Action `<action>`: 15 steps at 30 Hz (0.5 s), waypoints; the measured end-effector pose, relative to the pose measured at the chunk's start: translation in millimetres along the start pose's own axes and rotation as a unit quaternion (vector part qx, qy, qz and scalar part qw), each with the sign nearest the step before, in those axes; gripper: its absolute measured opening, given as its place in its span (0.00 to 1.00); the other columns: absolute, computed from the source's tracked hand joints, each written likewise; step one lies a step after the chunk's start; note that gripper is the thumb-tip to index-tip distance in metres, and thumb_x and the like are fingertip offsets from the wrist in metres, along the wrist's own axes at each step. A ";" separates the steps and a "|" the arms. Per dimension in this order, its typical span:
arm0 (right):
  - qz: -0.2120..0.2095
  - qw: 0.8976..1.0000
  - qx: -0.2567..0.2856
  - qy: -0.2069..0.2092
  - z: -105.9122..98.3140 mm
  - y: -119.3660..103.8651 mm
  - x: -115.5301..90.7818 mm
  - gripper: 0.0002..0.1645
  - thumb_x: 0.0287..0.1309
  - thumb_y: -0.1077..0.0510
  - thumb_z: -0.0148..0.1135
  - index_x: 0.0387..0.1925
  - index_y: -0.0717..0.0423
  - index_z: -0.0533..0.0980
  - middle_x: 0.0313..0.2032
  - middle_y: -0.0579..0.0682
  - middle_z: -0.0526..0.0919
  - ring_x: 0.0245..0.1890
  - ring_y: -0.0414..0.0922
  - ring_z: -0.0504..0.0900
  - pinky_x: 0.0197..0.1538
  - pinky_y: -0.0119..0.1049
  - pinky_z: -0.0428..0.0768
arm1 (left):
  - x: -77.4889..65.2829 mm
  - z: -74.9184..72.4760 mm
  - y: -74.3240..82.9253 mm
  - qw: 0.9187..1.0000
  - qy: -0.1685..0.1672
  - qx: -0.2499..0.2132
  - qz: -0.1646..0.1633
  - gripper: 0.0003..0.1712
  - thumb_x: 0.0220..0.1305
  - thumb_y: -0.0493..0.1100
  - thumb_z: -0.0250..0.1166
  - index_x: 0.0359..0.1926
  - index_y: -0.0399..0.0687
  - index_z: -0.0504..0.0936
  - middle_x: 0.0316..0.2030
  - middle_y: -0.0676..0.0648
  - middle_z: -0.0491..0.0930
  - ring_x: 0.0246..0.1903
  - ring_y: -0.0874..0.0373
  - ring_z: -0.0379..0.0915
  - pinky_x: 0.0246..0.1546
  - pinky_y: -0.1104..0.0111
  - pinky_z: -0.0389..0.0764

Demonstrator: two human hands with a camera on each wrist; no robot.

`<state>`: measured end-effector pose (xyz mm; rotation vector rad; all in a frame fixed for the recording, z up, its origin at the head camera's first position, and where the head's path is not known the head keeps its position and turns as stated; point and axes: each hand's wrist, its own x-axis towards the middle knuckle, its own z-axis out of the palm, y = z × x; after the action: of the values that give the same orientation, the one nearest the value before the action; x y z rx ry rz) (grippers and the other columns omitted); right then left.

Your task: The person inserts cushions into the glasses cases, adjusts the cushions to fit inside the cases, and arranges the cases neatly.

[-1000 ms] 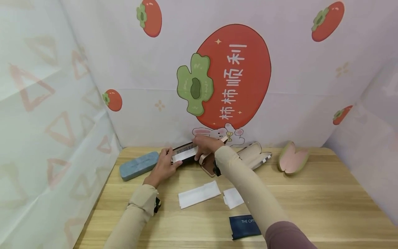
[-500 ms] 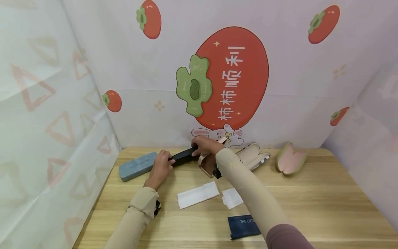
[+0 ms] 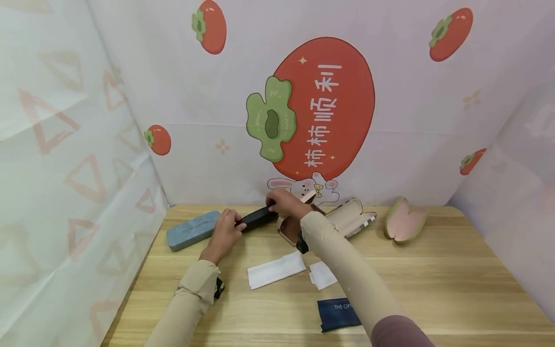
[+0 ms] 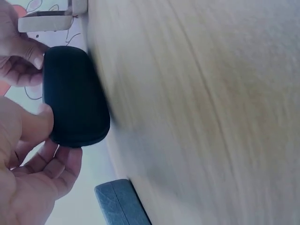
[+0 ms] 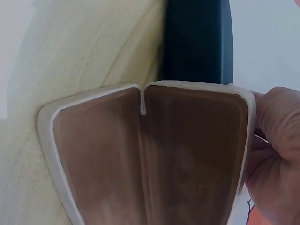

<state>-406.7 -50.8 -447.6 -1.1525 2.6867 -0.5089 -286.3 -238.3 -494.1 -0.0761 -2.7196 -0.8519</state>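
A black glasses case (image 3: 258, 219), its lid down, is between my two hands at the back of the table. My left hand (image 3: 224, 234) grips its left end; in the left wrist view the left thumb lies on top and the fingers curl under the case (image 4: 75, 98). With its fingers at the far end, my right hand (image 3: 285, 202) holds the other side. A brown-lined case (image 3: 289, 230) stands open beside the right wrist, and in the right wrist view this open case (image 5: 187, 154) hides part of the right hand (image 5: 276, 140).
A blue case (image 3: 193, 230) lies shut at the left. Open cases stand to the right, one checked (image 3: 349, 219) and one green with pink lining (image 3: 405, 225). In front lie two white folded cloths (image 3: 276, 270) and a navy cloth (image 3: 339, 314). A printed wall sheet (image 3: 225, 183) rises behind.
One second ago the black case stood open with a white folded piece showing inside; half a second ago its lid was down. Both hands stay at its ends with little movement.
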 end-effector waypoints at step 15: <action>0.017 0.999 -0.018 -0.030 -0.1 -11.7 -8.4 0.15 0.49 0.64 0.67 0.41 0.58 0.78 0.39 0.51 0.80 0.35 0.43 0.74 0.42 0.35 0.76 | -0.2 4.6 5.8 0.999 -0.043 0.018 0.014 0.12 0.52 0.40 0.69 0.34 0.41 0.76 0.34 0.44 0.75 0.37 0.50 0.69 0.40 0.59 0.73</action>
<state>-393.2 -52.2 -442.9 -1.1096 2.6692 -0.4164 -286.5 -230.9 -494.6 -0.1467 -2.8052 -0.8082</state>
